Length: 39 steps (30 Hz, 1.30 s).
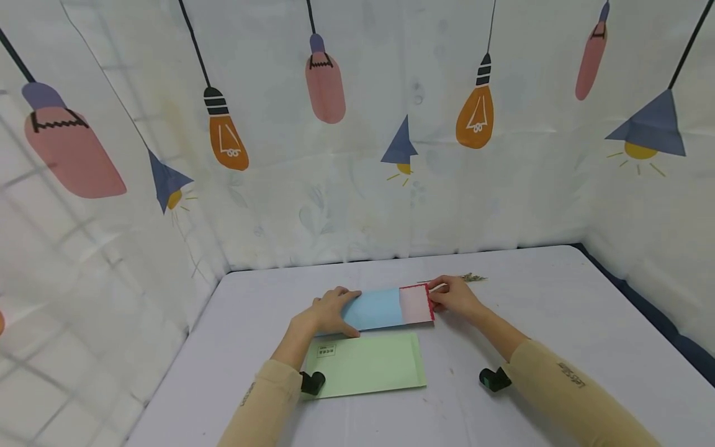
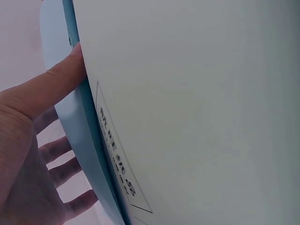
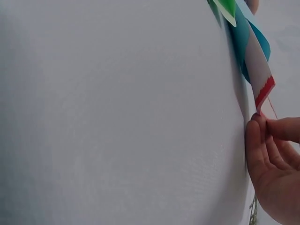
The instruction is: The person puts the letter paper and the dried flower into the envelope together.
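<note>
A light blue envelope (image 1: 373, 308) lies across the middle of the table, seen edge-on in the left wrist view. From its right end sticks out a pale pink card (image 1: 415, 304) with a red border; how far the card reaches inside is hidden. My left hand (image 1: 334, 312) holds the envelope's left part, thumb at the near edge and fingers over toward the far edge. With thumb and fingertips my right hand (image 1: 454, 297) pinches the card's red right edge, seen also in the right wrist view, where the card (image 3: 257, 63) bends upward.
A pale green envelope (image 1: 365, 366) with a small printed box lies just in front of the blue one. Behind my right hand is a dried sprig (image 1: 473, 277). Patterned white curtains (image 1: 357, 205) hang beyond the white table (image 1: 503, 422).
</note>
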{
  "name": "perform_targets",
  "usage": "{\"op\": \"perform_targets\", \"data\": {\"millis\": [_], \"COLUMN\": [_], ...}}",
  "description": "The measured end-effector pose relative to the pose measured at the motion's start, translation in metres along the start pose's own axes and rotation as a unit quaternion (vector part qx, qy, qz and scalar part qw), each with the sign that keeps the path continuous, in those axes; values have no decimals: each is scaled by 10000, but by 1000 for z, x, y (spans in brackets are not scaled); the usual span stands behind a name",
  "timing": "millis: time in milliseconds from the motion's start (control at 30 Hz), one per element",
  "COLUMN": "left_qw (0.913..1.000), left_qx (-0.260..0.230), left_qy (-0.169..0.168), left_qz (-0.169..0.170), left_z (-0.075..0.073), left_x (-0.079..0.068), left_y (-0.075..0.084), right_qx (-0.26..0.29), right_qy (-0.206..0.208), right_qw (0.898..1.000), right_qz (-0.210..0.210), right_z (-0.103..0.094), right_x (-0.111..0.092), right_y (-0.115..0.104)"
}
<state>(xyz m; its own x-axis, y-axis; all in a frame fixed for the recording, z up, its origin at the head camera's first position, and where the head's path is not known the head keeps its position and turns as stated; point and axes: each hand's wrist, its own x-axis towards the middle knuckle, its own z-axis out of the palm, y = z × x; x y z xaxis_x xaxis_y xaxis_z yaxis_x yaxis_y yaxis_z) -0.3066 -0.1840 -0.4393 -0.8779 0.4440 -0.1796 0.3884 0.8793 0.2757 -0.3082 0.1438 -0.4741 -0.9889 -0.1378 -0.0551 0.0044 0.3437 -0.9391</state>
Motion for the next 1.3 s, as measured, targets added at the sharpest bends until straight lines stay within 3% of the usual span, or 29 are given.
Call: {"op": "perform_targets", "data": {"millis": [1300], "left_qw": [9999], "left_qx": [-29], "left_qy": [-2], "left_qz": [120], "left_z": [-3], "left_x": [-4], "left_y": [2], "right_qx": [-268], "right_qy": [82], "right_qw": [9994], "right_qz": [226], "right_z": [7], "right_x": [-1], "right_y": [0]}}
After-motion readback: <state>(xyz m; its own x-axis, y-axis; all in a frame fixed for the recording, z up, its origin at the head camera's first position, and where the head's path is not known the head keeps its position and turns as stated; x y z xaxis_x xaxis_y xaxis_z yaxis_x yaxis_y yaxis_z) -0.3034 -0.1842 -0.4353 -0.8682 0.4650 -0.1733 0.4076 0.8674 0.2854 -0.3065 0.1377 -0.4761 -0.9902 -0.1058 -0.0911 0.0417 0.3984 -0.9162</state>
